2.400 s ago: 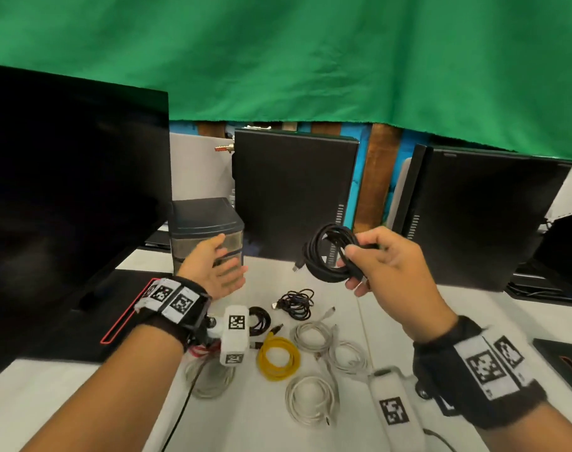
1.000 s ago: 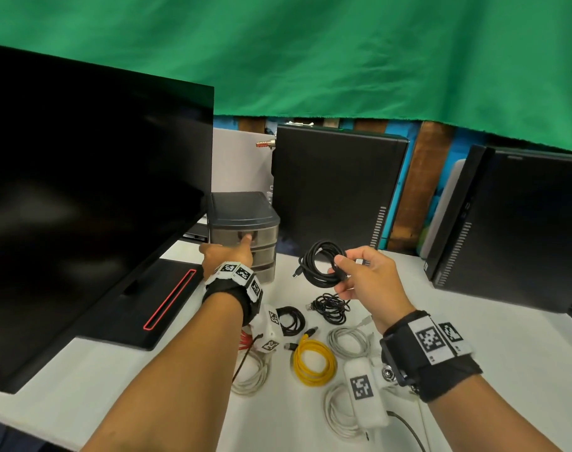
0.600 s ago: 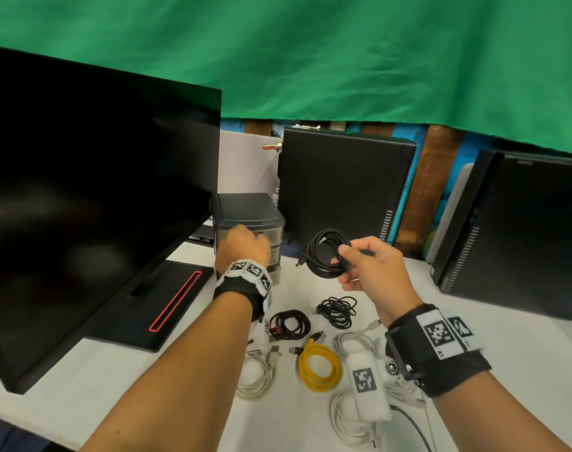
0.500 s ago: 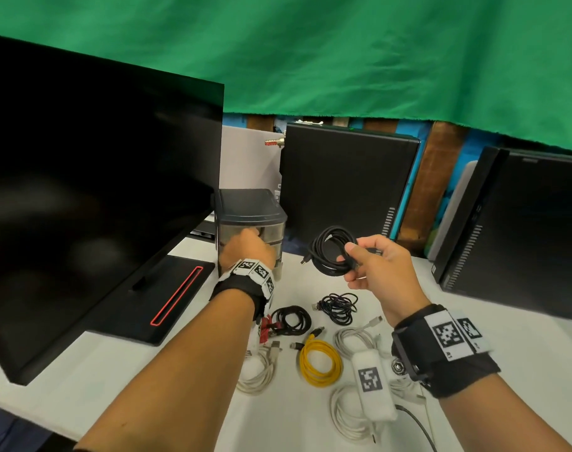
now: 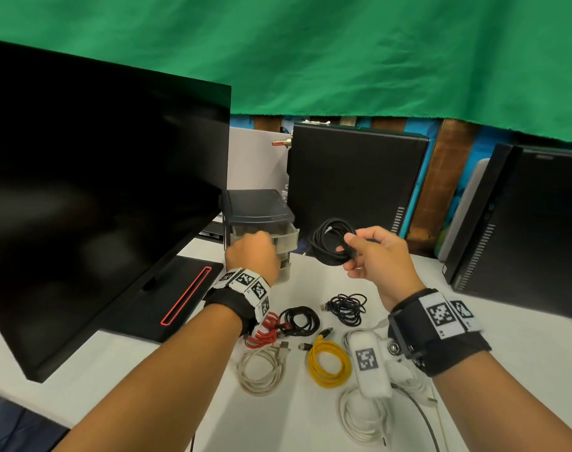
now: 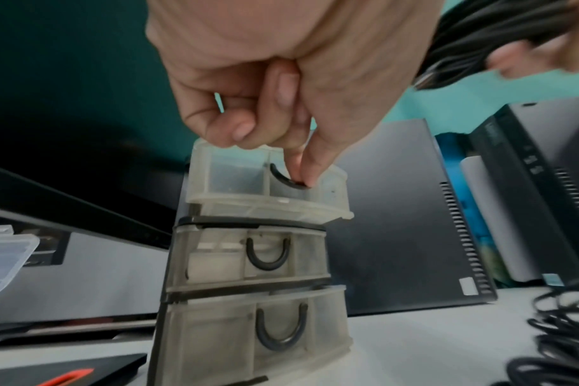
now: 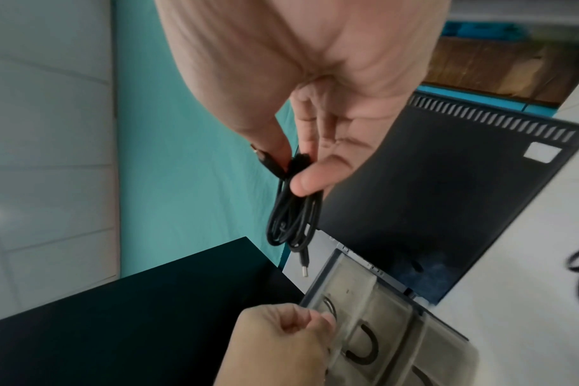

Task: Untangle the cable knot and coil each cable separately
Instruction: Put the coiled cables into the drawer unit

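My right hand (image 5: 351,247) pinches a coiled black cable (image 5: 331,243) in the air, thumb against fingers (image 7: 308,180), and one plug (image 7: 304,263) hangs down. My left hand (image 5: 253,247) is at a small smoky drawer unit (image 5: 261,210). Its fingers (image 6: 309,167) hook the black handle (image 6: 281,177) of the top drawer (image 6: 228,180), which stands pulled partly out. On the white table (image 5: 506,353) lie separate coils: red (image 5: 266,327), black (image 5: 299,321), a looser black one (image 5: 346,308), yellow (image 5: 328,363) and two white ones (image 5: 261,370) (image 5: 359,415).
A large dark monitor (image 5: 98,190) with a red-lined base (image 5: 167,298) fills the left. Two black computer towers (image 5: 356,184) (image 5: 532,223) stand at the back under a green cloth (image 5: 310,60). A clear plastic box (image 6: 4,261) sits left of the drawer unit.
My left hand reached forward to the drawer unit, curled onto the top drawer's handle and drew the drawer out. My right hand kept holding the black coil beside it.
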{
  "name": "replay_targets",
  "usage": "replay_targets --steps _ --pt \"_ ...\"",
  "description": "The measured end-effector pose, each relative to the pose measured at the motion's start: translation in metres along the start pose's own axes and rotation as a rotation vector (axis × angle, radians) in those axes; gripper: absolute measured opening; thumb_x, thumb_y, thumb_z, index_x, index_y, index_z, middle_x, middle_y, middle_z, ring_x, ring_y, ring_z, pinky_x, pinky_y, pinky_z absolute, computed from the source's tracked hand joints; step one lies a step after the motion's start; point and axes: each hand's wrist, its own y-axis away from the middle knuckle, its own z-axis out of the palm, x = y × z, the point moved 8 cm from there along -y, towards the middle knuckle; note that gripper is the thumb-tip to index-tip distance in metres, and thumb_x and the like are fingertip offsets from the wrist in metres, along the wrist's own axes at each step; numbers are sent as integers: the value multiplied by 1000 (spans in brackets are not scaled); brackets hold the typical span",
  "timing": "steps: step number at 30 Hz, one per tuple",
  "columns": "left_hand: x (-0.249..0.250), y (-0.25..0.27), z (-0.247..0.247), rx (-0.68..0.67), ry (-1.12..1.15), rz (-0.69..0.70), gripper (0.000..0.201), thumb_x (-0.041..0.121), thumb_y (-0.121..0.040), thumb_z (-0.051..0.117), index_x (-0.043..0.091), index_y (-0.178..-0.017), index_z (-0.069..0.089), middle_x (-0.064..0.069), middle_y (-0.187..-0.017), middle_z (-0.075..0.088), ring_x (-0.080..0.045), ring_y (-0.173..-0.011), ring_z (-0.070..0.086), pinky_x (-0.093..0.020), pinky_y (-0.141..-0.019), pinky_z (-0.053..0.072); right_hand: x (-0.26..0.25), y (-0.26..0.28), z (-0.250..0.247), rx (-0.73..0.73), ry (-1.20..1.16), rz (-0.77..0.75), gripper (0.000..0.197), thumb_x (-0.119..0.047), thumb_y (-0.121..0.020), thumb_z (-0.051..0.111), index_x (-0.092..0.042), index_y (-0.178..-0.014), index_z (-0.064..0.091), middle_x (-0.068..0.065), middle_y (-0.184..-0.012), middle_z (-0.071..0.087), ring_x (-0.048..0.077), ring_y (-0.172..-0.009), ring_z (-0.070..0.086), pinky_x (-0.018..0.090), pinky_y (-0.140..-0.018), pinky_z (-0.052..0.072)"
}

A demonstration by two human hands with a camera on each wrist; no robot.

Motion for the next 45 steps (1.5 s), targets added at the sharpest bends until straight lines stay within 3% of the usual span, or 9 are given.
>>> replay_targets --steps 5,10,13,18,23,29,36,41,45 --pt "1 27 -6 26 -21 61 28 29 -98 45 18 -83 66 1 -66 52 -22 -67 51 -30 -63 41 -20 -33 42 -24 1 0 8 -13 -94 64 -12 -87 59 14 -78 68 15 -48 57 24 -42 43" --pt "-4 37 -13 18 50 93 24 29 -94 48 23 -88 70 -1 -77 67 -23 -69 59 -29 -61 42 -13 -67 104 -129 317 45 10 -14 -85 60 -5 -83 63 9 -61 56 18 -42 47 19 -34 28" --pt "-6 39 -17 36 50 127 23 28 -93 49 22 -92 71 -3 -84 71 -28 -80 66 -29 -64 44 -8 -74 128 -210 639 9 16 -22 -83 57 -11 -72 59 6 -69 59 20 -54 55 25 -45 34" --pt "-8 39 -15 23 25 156 23 28 -93 50 23 -93 72 -2 -83 71 -27 -80 66 -28 -63 42 -23 -64 121 -24 945 -155 18 -33 -91 59 -16 -91 64 3 -87 61 26 -75 55 29 -65 40" --pt "-10 42 -12 15 65 181 22 30 -94 50 26 -102 71 -2 -90 71 -27 -83 67 -30 -66 48 -31 -33 131 -172 873 -545 32 -45 -100 47 -23 -89 67 -2 -85 69 24 -80 65 36 -73 52" --pt "-9 41 -8 25 74 218 22 25 -95 52 29 -112 66 0 -95 70 -24 -85 67 -31 -68 48 -9 -24 129 -413 940 -483 38 -44 -93 61 -31 -128 65 -4 -121 71 18 -113 64 42 -98 52" --pt "-11 30 -7 83 142 232 23 26 -90 57 24 -111 67 3 -102 67 -22 -88 64 -30 -69 48 -11 -27 152 -517 1152 -499 38 -35 -105 38 -19 -99 71 4 -99 71 27 -94 65 40 -83 51" --pt "-16 16 0 46 213 203 25 30 -87 58 28 -111 66 0 -101 62 -23 -92 60 -32 -68 47 -17 -35 140 -379 1044 -540 31 -34 -98 52 -23 -121 69 4 -117 71 27 -108 64 43 -92 53" --pt "-20 0 7 -8 264 145 36 35 -89 61 24 -124 63 -1 -115 61 -23 -105 60 -35 -81 51 -18 -39 119 -266 962 -555 28 -32 -97 55 -23 -119 70 0 -113 73 23 -103 67 41 -88 55"
